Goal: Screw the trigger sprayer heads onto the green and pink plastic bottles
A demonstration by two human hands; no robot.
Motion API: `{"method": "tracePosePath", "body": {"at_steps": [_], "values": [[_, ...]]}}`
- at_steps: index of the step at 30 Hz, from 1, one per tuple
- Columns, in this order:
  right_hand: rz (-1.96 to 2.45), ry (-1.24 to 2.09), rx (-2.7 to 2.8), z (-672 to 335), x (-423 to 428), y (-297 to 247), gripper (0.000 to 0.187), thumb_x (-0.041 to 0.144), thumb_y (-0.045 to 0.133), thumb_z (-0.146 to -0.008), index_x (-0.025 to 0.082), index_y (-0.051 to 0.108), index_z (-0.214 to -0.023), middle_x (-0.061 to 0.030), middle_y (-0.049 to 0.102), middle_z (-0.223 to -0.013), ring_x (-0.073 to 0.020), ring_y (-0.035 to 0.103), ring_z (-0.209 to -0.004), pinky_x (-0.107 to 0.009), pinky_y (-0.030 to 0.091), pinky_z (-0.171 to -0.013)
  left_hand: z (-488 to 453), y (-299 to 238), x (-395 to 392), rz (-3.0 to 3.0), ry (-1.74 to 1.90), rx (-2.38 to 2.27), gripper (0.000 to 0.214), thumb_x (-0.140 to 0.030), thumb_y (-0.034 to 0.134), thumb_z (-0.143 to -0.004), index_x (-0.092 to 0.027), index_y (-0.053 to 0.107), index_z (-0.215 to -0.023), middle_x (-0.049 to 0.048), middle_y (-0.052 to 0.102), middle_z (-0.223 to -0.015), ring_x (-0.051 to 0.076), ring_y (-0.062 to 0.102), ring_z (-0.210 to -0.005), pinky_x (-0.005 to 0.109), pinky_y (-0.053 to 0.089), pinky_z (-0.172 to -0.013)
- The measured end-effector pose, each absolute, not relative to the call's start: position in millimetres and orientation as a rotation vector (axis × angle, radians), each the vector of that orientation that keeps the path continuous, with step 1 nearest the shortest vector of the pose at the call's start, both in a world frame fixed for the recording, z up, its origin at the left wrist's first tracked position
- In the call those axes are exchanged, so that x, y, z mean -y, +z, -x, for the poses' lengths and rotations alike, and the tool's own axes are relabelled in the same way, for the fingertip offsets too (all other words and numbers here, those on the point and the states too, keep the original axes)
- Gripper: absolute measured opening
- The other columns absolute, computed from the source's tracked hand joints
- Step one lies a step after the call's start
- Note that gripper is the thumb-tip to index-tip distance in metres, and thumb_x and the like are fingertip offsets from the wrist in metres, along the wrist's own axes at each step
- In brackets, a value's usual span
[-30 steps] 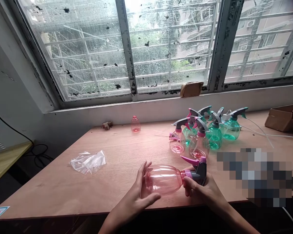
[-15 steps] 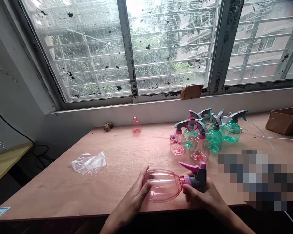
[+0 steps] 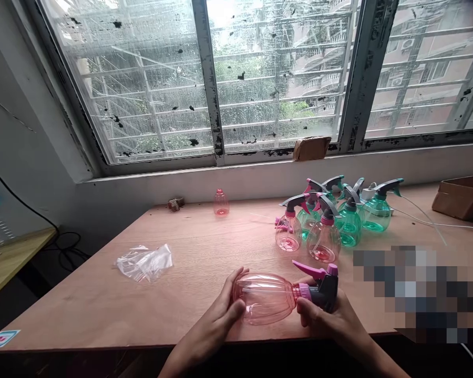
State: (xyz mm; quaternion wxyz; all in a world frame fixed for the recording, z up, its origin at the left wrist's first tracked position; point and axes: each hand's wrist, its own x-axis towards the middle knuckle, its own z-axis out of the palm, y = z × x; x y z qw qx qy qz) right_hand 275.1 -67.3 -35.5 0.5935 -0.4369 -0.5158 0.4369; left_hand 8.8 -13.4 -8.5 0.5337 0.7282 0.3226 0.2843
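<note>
A clear pink spray bottle (image 3: 265, 299) lies on its side between my hands, over the table's front part. Its grey spray head (image 3: 328, 291) with a pink trigger points right, and a thin tube runs inside the bottle. Around the rounded base my left hand (image 3: 223, 315) is closed, thumb on the near side. My right hand (image 3: 331, 320) grips the neck and pink collar, its thumb at the collar and its other fingers partly hidden behind the spray head.
Beyond my hands stand several pink spray bottles (image 3: 323, 241) and green spray bottles (image 3: 349, 226). A headless pink bottle (image 3: 221, 203) is near the wall. A crumpled plastic bag (image 3: 145, 262) lies left, a cardboard box (image 3: 459, 199) right. A blurred patch hides the table's right front.
Both hands keep their hold on the spray bottle, with hardly any movement. The whole view has shifted slightly.
</note>
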Motion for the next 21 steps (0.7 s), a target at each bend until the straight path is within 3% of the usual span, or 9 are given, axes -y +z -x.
{"method": "tracePosePath", "body": {"at_steps": [3,6,12,15,18,21], "values": [[1.016,1.017,1.205,-275.0,67.6,-34.9,0.039,0.051,0.079,-0.079,0.017,0.066,-0.093,0.0008,0.064,-0.058,-0.0179,0.06,-0.048,-0.029,0.049,-0.047,-11.0,-5.9,11.3,-1.643,0.728,-0.795,0.076,-0.068,0.041,-0.096,-0.022,0.03,-0.156,0.015,0.034,-0.165,0.031,0.027,-0.154,0.052,0.014,-0.129],[1.008,1.013,1.221,-275.8,67.8,-35.7,0.038,0.05,0.079,-0.079,0.017,0.066,-0.093,0.0005,0.065,-0.058,-0.0176,0.061,-0.049,-0.029,0.05,-0.048,-11.8,-4.7,12.0,-1.664,0.712,-0.849,0.075,-0.067,0.044,-0.095,-0.024,0.031,-0.156,0.0126,0.036,-0.164,0.033,0.027,-0.154,0.053,0.013,-0.128],[1.008,1.016,1.198,-276.2,67.2,-35.8,0.038,0.051,0.08,-0.079,0.017,0.066,-0.092,0.0002,0.065,-0.059,-0.0191,0.062,-0.05,-0.03,0.051,-0.048,-9.0,-3.3,18.5,-1.718,0.675,-0.841,0.065,-0.049,0.06,-0.096,-0.031,0.034,-0.153,0.0066,0.034,-0.165,0.031,0.025,-0.155,0.052,0.014,-0.129],[1.0,1.037,1.187,-276.3,66.5,-35.4,0.039,0.051,0.079,-0.079,0.017,0.067,-0.092,0.0003,0.065,-0.058,-0.0185,0.061,-0.049,-0.03,0.05,-0.048,-10.0,-5.7,20.2,-1.746,0.737,-0.74,0.082,-0.037,0.074,-0.089,-0.037,0.025,-0.156,0.0066,0.026,-0.167,0.031,0.022,-0.155,0.052,0.021,-0.127],[1.004,1.039,1.193,-276.7,66.7,-35.7,0.038,0.05,0.079,-0.08,0.016,0.068,-0.092,-0.0003,0.065,-0.058,-0.0186,0.06,-0.05,-0.03,0.049,-0.049,-11.5,-9.0,19.9,-1.812,0.793,-0.708,0.107,-0.03,0.084,-0.08,-0.041,0.011,-0.158,0.0069,0.015,-0.17,0.032,0.018,-0.156,0.053,0.019,-0.128],[1.006,1.028,1.207,-276.9,67.3,-36.7,0.037,0.049,0.079,-0.08,0.016,0.068,-0.092,-0.0004,0.065,-0.058,-0.0185,0.06,-0.05,-0.03,0.049,-0.049,-11.5,-11.6,16.8,-1.775,0.779,-0.715,0.11,-0.041,0.084,-0.079,-0.04,0.008,-0.159,0.0079,0.012,-0.171,0.033,0.014,-0.157,0.054,0.015,-0.128]]}}
